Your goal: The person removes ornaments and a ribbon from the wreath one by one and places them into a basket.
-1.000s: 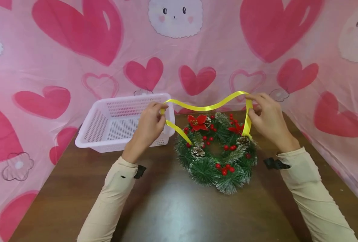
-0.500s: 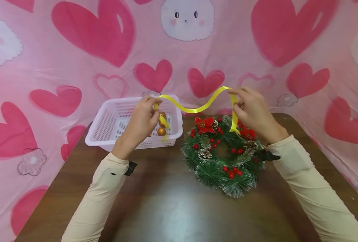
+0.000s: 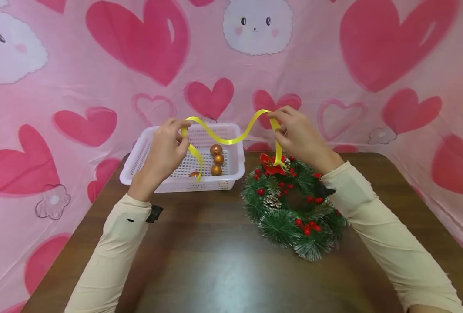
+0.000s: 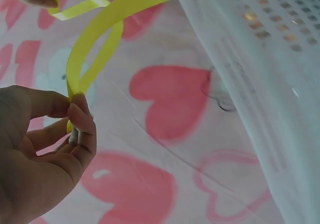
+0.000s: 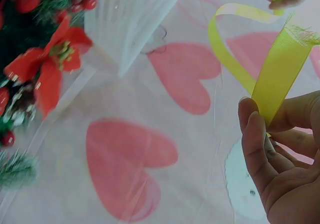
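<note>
A yellow ribbon (image 3: pixel 231 141) hangs in a sagging curve between both hands, with a loose tail dropping from each. My left hand (image 3: pixel 162 150) pinches it between thumb and fingertips, over the left part of the white basket. My right hand (image 3: pixel 298 137) pinches the other side, above the back of the wreath; in the right wrist view the ribbon's frayed end (image 5: pixel 300 36) sticks up past the fingers. The green wreath (image 3: pixel 278 228), with red berries, pinecones and a red poinsettia (image 3: pixel 268 163), lies on the table. The right forearm hides part of it.
A white perforated basket (image 3: pixel 237 167) stands at the back left of the brown table (image 3: pixel 200 252), left of the wreath. Several orange-gold balls (image 3: pixel 216 159) lie inside it. A pink heart-patterned cloth (image 3: pixel 223 61) hangs behind the table.
Both hands have moved left with the ribbon and closer together, so it sags more. Its left tail has moved from over the wreath to over the basket. The orange-gold balls now show.
</note>
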The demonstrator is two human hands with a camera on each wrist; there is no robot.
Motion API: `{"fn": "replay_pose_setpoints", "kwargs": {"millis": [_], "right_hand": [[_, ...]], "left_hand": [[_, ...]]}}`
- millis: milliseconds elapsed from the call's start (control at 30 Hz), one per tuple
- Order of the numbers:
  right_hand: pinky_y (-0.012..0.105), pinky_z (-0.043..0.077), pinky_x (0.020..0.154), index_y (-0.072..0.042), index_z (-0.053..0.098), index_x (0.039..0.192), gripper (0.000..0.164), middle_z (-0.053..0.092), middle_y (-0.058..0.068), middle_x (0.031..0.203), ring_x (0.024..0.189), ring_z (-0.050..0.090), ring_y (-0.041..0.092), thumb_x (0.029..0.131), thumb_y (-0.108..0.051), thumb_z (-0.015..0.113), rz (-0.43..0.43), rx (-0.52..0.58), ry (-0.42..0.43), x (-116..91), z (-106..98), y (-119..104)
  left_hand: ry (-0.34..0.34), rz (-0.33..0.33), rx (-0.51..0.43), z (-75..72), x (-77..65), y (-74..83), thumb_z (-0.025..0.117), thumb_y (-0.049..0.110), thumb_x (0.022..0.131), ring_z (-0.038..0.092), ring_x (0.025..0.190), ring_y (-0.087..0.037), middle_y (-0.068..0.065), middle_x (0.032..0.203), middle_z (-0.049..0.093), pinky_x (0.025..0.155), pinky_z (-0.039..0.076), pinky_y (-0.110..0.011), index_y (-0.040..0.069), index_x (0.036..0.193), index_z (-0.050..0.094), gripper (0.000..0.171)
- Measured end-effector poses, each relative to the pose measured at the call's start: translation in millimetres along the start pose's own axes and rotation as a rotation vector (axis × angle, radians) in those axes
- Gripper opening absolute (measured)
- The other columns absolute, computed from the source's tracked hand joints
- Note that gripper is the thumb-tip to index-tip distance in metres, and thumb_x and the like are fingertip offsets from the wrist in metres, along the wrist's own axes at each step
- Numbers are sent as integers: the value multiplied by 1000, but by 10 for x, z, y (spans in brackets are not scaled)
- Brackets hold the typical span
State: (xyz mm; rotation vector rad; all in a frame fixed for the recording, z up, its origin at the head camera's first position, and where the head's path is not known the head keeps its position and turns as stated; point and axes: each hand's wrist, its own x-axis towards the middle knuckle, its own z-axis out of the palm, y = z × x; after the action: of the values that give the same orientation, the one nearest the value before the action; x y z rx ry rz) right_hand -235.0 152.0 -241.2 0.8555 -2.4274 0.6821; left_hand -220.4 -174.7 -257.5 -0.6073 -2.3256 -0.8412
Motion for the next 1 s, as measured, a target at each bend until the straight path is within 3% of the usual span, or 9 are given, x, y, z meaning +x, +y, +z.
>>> {"fn": "replay_pose_setpoints", "kwargs": {"millis": [233, 400, 600, 733, 900, 1000], "right_hand": [[34, 52, 71, 1, 63, 127, 37, 61, 14, 113, 80, 55, 22, 91, 1, 60, -14, 27, -28, 170, 159, -39], [34, 52, 68, 2, 64, 125, 35, 62, 15, 114, 74, 54, 24, 90, 2, 60, -2, 91, -62, 309, 291, -100], [35, 55, 74, 2, 63, 127, 37, 60, 17, 125, 88, 57, 25, 90, 3, 60, 34, 110, -134, 504, 474, -191], [35, 53, 75, 3, 62, 128, 38, 58, 17, 126, 88, 56, 27, 90, 3, 59, 84, 123, -149, 604, 612, -154], [35, 54, 77, 4, 59, 131, 41, 57, 19, 128, 90, 59, 27, 90, 3, 58, 170, 141, -208, 675, 824, -39], [35, 54, 80, 6, 57, 133, 44, 56, 20, 131, 91, 60, 27, 89, 3, 58, 196, 150, -256, 691, 956, 19]], "left_hand": [[36, -26, 40, -61, -29, -200, 54, -6, 87, 67, 69, -28, -21, 105, 63, 61, 51, -34, -8, 118, 66, 33], [36, -90, 43, -105, -32, -310, 56, -3, 89, 67, 70, -26, -20, 114, 62, 59, 46, -17, -5, 123, 64, 35], [62, -136, 37, -157, -43, -445, 57, -3, 90, 65, 70, -29, -22, 112, 60, 56, 39, -6, -6, 125, 63, 36], [92, -134, 32, -173, -35, -556, 57, -3, 89, 66, 72, -34, -24, 111, 61, 61, 40, -9, -7, 125, 63, 36], [109, -151, 37, -146, -60, -703, 61, -6, 87, 65, 77, -35, -26, 119, 60, 70, 45, -26, -9, 127, 60, 40], [116, -183, 27, -127, -84, -778, 61, -8, 87, 65, 80, -35, -27, 124, 57, 68, 44, -18, -10, 130, 58, 43]]}}
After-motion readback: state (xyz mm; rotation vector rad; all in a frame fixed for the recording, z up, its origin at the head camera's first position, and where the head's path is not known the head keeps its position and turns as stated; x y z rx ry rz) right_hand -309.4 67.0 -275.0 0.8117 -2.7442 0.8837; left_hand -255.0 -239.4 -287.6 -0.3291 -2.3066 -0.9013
